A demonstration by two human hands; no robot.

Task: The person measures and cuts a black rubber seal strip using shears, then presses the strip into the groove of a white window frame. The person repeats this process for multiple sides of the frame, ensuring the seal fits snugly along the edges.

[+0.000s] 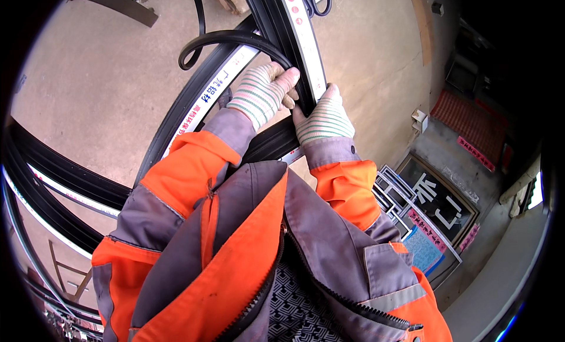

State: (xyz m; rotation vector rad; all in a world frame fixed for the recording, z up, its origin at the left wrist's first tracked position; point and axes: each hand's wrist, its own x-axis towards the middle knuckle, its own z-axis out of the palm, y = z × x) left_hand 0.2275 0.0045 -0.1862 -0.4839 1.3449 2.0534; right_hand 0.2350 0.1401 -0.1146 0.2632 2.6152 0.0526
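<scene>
My left hand (263, 96), in a striped knit glove, pinches a black rubber sealing strip (238, 37) against a dark frame. The strip loops out to the left, and its tail runs up past the top edge. On the right side of the same black profile (272, 18), my gloved right hand (326, 119) is wrapped round its edge, close to the corner. White printed film (304, 39) covers the profile's outer face. A second black profile (176, 115) meets it and curves away to the lower left. My fingers partly hide the corner.
More black profiles (70, 171) cross at the left. A grey bent piece (126, 6) lies on the floor at the upper left. To the right are stacked white frames (393, 189), a dark framed panel (438, 203) and a red mat (471, 121).
</scene>
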